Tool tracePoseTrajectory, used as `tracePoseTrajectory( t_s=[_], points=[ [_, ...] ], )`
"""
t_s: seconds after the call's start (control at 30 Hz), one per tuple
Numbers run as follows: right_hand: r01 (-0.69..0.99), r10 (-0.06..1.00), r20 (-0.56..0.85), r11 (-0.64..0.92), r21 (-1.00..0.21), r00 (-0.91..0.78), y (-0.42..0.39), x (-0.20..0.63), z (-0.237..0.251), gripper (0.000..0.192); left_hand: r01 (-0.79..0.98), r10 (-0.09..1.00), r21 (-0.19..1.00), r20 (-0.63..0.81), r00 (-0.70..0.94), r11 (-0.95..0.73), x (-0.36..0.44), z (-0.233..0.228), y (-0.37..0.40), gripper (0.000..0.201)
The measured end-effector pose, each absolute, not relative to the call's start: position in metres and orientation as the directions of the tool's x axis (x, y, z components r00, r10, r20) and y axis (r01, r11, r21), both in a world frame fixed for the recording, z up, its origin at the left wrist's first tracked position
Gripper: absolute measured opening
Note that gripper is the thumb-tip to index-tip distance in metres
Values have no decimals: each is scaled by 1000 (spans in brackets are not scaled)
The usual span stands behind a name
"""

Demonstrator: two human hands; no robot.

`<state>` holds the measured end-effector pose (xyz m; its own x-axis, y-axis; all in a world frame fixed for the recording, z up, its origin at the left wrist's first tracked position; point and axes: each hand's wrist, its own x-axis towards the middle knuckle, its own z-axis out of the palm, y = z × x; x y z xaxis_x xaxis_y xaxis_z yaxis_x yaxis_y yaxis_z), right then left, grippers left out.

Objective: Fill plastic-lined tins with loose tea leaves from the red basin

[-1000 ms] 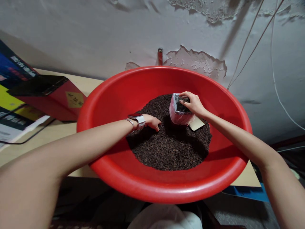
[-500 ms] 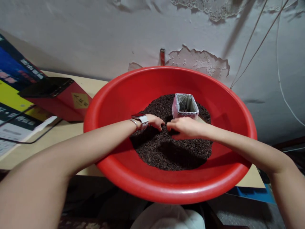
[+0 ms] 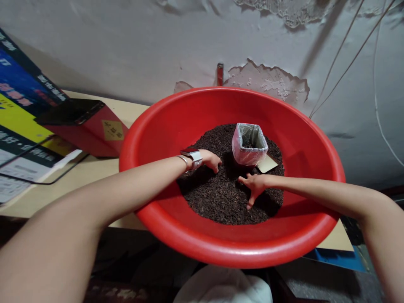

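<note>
Head view: lined box (image 3: 249, 145) beyond right hand (image 3: 256, 185), left hand (image 3: 211, 160) beside.

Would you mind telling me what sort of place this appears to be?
Probably a small, informal packing workspace in an old room: a red basin of dark loose leaves on a wooden table, peeling plaster wall, and printed boxes alongside.

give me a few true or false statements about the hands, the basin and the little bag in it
1. Both hands, left hand and right hand, rest on the dark loose granules. True.
2. The right hand grips the small clear plastic-lined bag. False: it lies apart from the bag, fingers spread.
3. The bag stands upright inside the round red plastic basin. True.
4. The watch is on the right wrist. False: the white-strapped wristwatch is on the left.
</note>
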<state>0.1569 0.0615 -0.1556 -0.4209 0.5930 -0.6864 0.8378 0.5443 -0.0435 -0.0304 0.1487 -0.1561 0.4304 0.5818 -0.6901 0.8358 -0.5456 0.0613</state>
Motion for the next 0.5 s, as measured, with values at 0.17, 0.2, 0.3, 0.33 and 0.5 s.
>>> tracePoseTrajectory(
  t_s=[0.17,0.2,0.3,0.33,0.5],
  points=[
    [876,609,-681,470,-104,-407,54,158,-159,106,839,583,46,-697,416,-543,-30,-155,148,63],
    [878,617,-660,456,-144,-429,54,159,-162,102,839,582,49,-699,417,-542,-30,-155,148,62],
    [870,638,-601,429,-242,-482,56,157,-171,95,847,585,60,-698,414,-528,-30,-153,146,63],
    [861,639,-583,431,-271,-502,57,155,-174,89,851,586,65,-698,412,-521,-30,-152,146,63],
    [785,630,-472,446,-430,-617,60,136,-166,50,851,581,77,-698,419,-520,-31,-152,146,67]
  ],
)
